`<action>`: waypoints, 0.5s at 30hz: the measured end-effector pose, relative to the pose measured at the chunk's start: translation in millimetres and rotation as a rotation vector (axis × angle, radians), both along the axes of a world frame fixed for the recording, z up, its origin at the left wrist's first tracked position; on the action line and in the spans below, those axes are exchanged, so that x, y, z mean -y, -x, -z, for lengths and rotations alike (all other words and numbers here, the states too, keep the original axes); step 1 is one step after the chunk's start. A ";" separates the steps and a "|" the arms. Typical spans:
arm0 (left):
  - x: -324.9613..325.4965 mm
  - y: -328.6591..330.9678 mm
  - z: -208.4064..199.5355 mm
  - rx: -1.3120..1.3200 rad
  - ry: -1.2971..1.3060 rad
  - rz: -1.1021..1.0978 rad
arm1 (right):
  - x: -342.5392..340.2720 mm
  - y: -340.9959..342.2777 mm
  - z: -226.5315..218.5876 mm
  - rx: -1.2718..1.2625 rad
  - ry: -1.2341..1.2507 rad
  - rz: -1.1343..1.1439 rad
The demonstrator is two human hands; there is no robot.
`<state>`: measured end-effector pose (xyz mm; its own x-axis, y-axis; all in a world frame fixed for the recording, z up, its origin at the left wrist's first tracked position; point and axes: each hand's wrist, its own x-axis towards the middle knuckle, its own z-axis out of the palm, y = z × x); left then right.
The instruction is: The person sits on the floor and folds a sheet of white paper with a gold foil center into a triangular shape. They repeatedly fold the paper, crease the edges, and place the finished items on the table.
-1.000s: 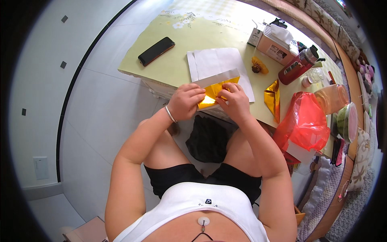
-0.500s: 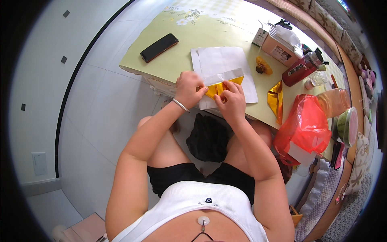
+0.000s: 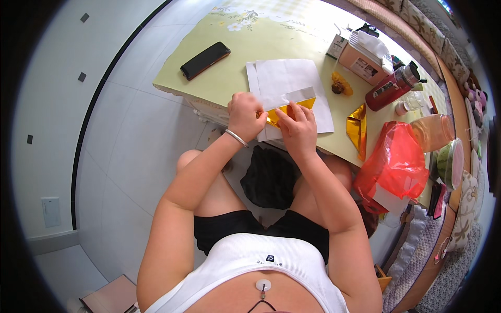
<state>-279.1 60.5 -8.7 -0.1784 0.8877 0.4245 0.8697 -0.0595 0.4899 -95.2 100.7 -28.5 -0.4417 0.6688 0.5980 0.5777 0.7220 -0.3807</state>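
A piece of gold foil paper (image 3: 308,103) with a folded-over pale strip lies on white sheets of paper (image 3: 284,75) at the table's near edge. My left hand (image 3: 245,115), a silver bangle on its wrist, is closed on the foil's left end. My right hand (image 3: 297,125) has its fingertips bunched on the middle of the foil, pinching it along the fold. Part of the foil is hidden behind both hands. Another folded gold foil piece (image 3: 356,130) rests to the right of the sheets.
A black phone (image 3: 205,60) lies at the left of the pale green table (image 3: 229,86). Toward the right stand a tissue box (image 3: 364,62), a dark red flask (image 3: 389,91), a plastic jar (image 3: 434,133) and a cut watermelon (image 3: 449,163). A red plastic bag (image 3: 396,161) overhangs the near edge.
My right hand's fingers have shifted slightly left and up along the foil, closing together more. My left hand keeps its place at the left end, its wrist slightly turned.
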 end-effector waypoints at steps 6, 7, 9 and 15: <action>7.5 -1.3 -0.8 -0.004 -0.001 -0.065 | 1.7 -1.6 0.3 0.068 -0.008 0.005; 9.4 0.1 1.0 -0.013 -0.010 -0.081 | 1.8 -1.8 -0.5 0.075 -0.001 0.000; 14.3 -0.5 -0.8 -0.064 0.038 -0.119 | 1.7 -2.5 -0.9 0.089 0.012 -0.008; 51.2 -31.6 9.3 -0.463 -0.010 0.170 | 1.0 -1.5 1.8 0.115 0.007 -0.009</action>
<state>-247.5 9.4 -18.1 0.1785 0.8832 0.4336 0.9735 -0.2225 0.0524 -93.7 99.7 -30.3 -0.5131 0.6689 0.5379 0.6117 0.7246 -0.3175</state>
